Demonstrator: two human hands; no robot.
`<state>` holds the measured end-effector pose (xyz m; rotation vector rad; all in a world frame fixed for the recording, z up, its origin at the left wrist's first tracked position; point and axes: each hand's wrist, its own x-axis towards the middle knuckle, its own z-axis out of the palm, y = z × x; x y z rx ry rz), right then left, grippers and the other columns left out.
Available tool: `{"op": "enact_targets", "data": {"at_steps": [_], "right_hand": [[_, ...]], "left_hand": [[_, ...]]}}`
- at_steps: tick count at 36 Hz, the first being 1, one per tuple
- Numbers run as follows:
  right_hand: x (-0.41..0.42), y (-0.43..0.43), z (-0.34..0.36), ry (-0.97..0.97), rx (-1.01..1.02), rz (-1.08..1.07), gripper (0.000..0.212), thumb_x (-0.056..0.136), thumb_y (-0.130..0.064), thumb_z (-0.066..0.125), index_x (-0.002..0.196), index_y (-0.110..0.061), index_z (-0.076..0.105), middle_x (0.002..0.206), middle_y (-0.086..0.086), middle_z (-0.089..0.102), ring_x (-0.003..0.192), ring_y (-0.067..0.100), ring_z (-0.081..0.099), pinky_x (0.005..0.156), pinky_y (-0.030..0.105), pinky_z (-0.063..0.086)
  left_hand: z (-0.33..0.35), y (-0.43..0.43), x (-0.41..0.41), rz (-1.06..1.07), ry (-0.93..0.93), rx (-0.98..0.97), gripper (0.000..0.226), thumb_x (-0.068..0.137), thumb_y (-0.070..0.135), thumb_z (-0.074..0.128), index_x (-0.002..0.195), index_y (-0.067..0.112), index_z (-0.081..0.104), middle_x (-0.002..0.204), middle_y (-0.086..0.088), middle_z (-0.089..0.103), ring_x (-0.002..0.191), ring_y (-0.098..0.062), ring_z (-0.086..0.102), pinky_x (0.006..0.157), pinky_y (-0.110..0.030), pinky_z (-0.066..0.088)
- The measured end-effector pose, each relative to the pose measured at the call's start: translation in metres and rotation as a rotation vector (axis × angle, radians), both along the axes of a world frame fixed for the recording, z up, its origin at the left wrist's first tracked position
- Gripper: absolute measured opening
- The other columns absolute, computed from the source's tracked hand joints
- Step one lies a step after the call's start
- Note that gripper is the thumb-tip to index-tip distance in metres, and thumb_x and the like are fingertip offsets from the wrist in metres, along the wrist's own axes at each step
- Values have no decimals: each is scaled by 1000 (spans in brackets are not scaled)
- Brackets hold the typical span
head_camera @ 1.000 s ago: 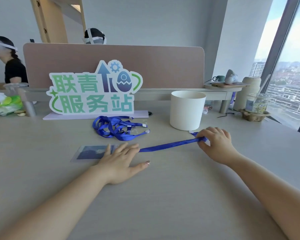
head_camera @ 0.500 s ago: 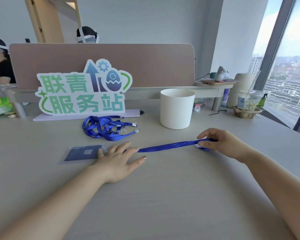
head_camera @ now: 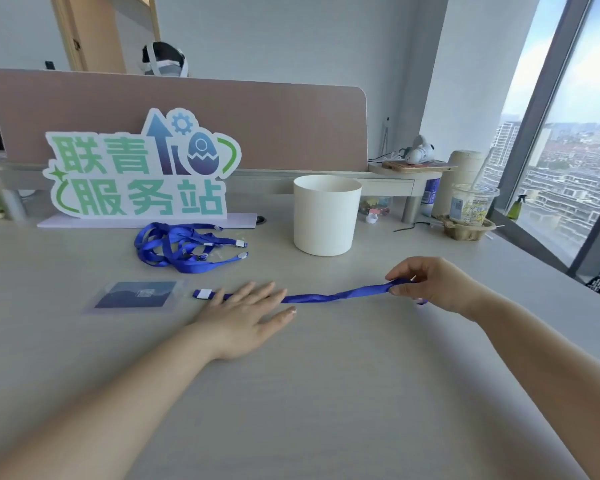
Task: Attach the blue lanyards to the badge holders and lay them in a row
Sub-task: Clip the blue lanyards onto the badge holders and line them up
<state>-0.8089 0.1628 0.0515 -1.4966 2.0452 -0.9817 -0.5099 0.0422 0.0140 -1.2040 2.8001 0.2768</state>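
Table [head_camera: 326, 393]: badge holder [head_camera: 136, 295] at left; lanyard [head_camera: 333, 295] stretched rightward from just beside it, passing under left hand [head_camera: 243, 313], far end pinched in right hand [head_camera: 430, 282]. Behind holder: heap of lanyards [head_camera: 184, 247]; behind heap: sign [head_camera: 142, 168]. Right of sign: tub [head_camera: 324, 214]. Partition [head_camera: 274, 126] behind both; cup [head_camera: 471, 206] far right

room over near desk [head_camera: 326, 393]; tub [head_camera: 324, 216], lanyard pile [head_camera: 184, 247], sign [head_camera: 139, 174] behind; perhaps cup [head_camera: 471, 206] right

The left forearm [head_camera: 125, 393] and right forearm [head_camera: 541, 358] are bare right to the near edge of view. The left hand [head_camera: 246, 317] and right hand [head_camera: 433, 282] are bare too. The left thumbnail [head_camera: 292, 310] is longish and pale-tipped.
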Motion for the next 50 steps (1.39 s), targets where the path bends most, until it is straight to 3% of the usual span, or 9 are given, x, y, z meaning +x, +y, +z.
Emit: {"op": "enact_targets", "data": {"at_steps": [6, 12, 19, 26, 34, 38, 42, 47, 50], "right_hand": [[-21, 8, -6, -18, -43, -31, 6, 82, -18, 70, 87, -22, 71, 70, -5, 64, 58, 10, 49, 55, 21, 38], [-35, 16, -15, -64, -39, -30, 5, 83, -19, 69, 81, -20, 74, 77, 10, 65, 62, 14, 49, 63, 26, 42], [-58, 28, -18, -106, -41, -90, 4, 82, -20, 71, 82, -18, 74, 76, 3, 66, 64, 12, 53, 65, 22, 42], [-66, 30, -19, -175, -144, -174, 7, 84, -12, 68, 77, -16, 70, 75, 3, 66, 67, 15, 58, 68, 32, 40], [-68, 30, -14, -373, -272, -210, 5, 85, -11, 67, 81, -13, 69, 79, 4, 67, 71, 17, 59, 87, 30, 45], [-69, 28, -13, -449, -239, -251, 10, 84, -8, 66, 75, -12, 67, 74, 9, 65, 65, 16, 52, 74, 23, 46], [-68, 28, -16, -285, -105, -261, 8, 84, -18, 69, 78, -13, 68, 73, 8, 68, 59, 12, 54, 66, 21, 44], [-68, 28, -20, -206, 23, -164, 5, 85, -23, 68, 88, -20, 70, 88, 5, 73, 78, 15, 67, 94, 31, 43], [-70, 30, -19, -114, 59, -129, 17, 83, -15, 69, 95, -27, 68, 96, 2, 68, 89, 18, 62, 93, 31, 43]], "left_hand": [[6, 14, -12, 69, -20, -24, 63, 81, 77, 5, 141, 58, 1, 158, 16, -6, 146, -12, -10, 116, -53, -6], [3, 29, -38, 141, -29, -25, 65, 75, 82, 1, 137, 63, -4, 160, -1, -5, 146, -27, -13, 114, -58, -5], [0, 28, -37, 154, -26, -36, 60, 79, 78, 2, 137, 63, -5, 157, 13, -18, 145, -20, -19, 114, -58, -6], [-2, 26, -35, 106, 8, -38, 85, 61, 82, -9, 142, 56, -3, 154, 25, -16, 144, -9, -19, 117, -50, -8], [-4, 26, -35, 126, 13, -26, 83, 59, 85, -9, 138, 61, -11, 156, 22, -12, 145, -13, -14, 117, -49, -4], [-4, 25, -34, 118, 25, -31, 85, 56, 87, -11, 137, 62, -12, 156, 21, -12, 146, -13, -14, 117, -49, -4], [-5, 24, -34, 118, 14, -32, 83, 59, 86, -10, 138, 62, -6, 156, 21, -12, 145, -12, -15, 117, -48, -4], [-4, 25, -35, 126, 16, -29, 79, 64, 83, -6, 140, 61, -3, 156, 22, -11, 145, -10, -14, 118, -47, -5], [-4, 24, -34, 128, 21, -28, 82, 62, 84, -7, 140, 60, -2, 156, 23, -11, 145, -10, -14, 118, -46, -5]]}}
